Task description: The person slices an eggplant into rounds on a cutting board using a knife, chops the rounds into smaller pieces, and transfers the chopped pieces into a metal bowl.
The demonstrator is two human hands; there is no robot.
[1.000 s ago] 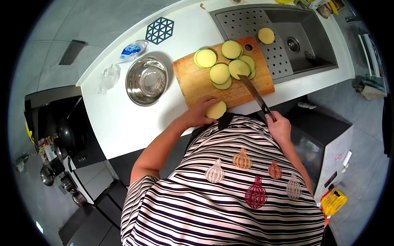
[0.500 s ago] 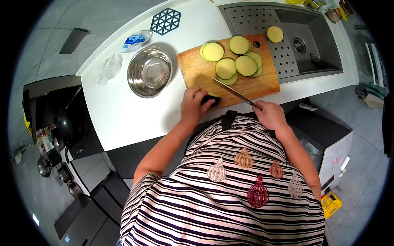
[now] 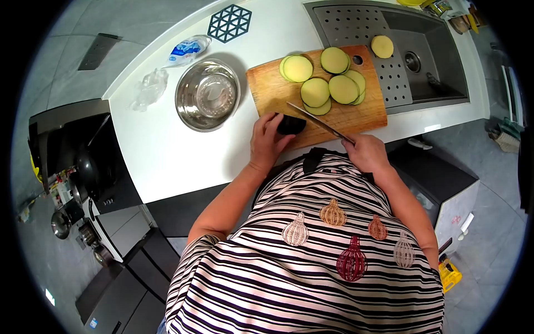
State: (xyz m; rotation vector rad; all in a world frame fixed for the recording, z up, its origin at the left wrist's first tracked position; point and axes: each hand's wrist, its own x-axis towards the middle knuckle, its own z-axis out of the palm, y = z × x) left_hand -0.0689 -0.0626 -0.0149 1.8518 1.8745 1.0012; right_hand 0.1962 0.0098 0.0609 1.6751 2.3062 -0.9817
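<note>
A dark-skinned eggplant piece (image 3: pixel 291 125) lies at the near left corner of the wooden cutting board (image 3: pixel 267 83), with my left hand (image 3: pixel 266 139) closed round its left end. My right hand (image 3: pixel 367 152) grips the handle of a knife (image 3: pixel 320 122). The blade points up and left over the board, its tip just above and right of the dark piece. Farther back on the board rest several pale round slices with green edges, among them one pair at the left (image 3: pixel 297 69) and an overlapping group at the right (image 3: pixel 344 89).
Left of the board stands a steel bowl (image 3: pixel 207 95), with a blue and white packet (image 3: pixel 188 50) and a clear plastic bag (image 3: pixel 151 89) beyond it. A hexagonal trivet (image 3: pixel 229 23) lies farther back. One round slice (image 3: pixel 382 47) sits on the perforated sink tray (image 3: pixel 396 83).
The dark piece has gone from near my body onto the board, its pale face turned out of sight. My right hand has drawn the knife away from the slices, down and left. The view has shifted slightly.
</note>
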